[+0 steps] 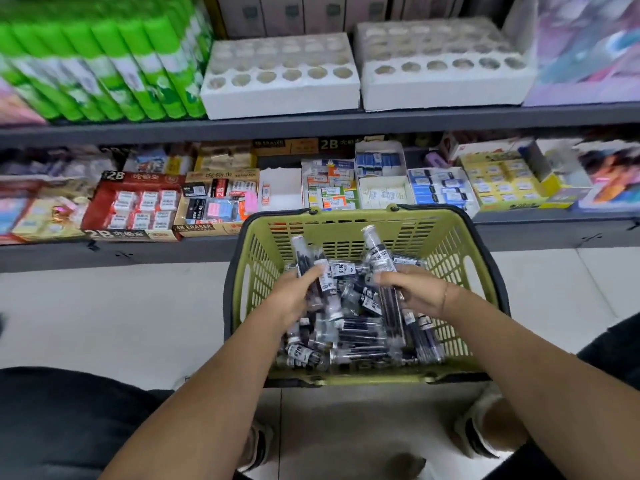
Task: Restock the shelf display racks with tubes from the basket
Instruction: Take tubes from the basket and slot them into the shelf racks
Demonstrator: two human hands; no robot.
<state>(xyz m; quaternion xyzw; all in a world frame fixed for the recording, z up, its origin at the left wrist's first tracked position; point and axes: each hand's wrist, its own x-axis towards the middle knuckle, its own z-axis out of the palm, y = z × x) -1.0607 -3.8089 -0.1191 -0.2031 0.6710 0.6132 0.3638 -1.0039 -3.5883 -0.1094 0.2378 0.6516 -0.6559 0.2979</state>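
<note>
A green basket [346, 221] stands on the floor before the shelves, filled with several clear tubes [360, 337] of dark refills. My left hand [294, 296] grips a tube [303, 252] that points up and away. My right hand [412, 289] grips another tube [374, 244], also tilted upward. Both hands are inside the basket, above the pile. On the upper shelf stand two white foam racks, one in the middle [277, 95] and one to its right [443, 88], each with rows of round holes and no tubes in view.
Green glue sticks [104, 71] fill the upper shelf's left side. The lower shelf [311, 237] holds eraser boxes [135, 206] along its length. Pale floor tiles surround the basket. My knees and shoes [481, 434] flank it at the bottom.
</note>
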